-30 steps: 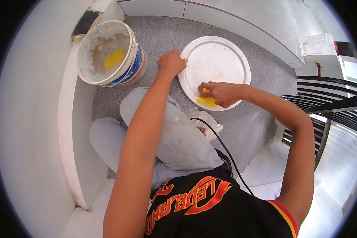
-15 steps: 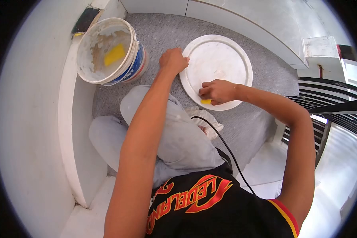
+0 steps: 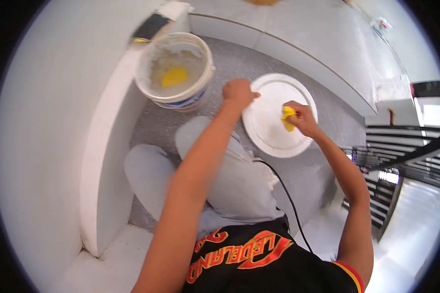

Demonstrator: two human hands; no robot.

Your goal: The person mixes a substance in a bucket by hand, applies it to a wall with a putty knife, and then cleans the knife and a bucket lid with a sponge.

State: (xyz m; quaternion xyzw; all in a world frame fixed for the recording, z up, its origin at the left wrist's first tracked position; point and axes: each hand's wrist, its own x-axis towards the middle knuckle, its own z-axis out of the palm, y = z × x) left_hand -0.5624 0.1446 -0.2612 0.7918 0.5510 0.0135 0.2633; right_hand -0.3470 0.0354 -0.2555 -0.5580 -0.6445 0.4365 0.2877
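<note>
A round white lid (image 3: 265,108) with a raised rim lies flat on the grey floor in front of my knees. My left hand (image 3: 237,94) is closed at its left edge, thumb over the rim. Squeezed and bent in my right hand (image 3: 302,118) is a yellow sponge (image 3: 288,118), over the right half of the lid. To the left stands a white bucket (image 3: 200,93) with a blue label. Murky water and another yellow piece (image 3: 174,76), seemingly a sponge, show inside it.
A low white wall (image 3: 113,171) runs along the left, with a dark block (image 3: 152,27) on it behind the bucket. Pale panels (image 3: 298,53) edge the floor at the back. Black railings (image 3: 401,141) stand at right. A black cable (image 3: 291,198) crosses by my leg.
My right hand has moved the sponge from the lid's near edge up toward its right middle. The left hand stays at the left rim. The whole view has shifted.
</note>
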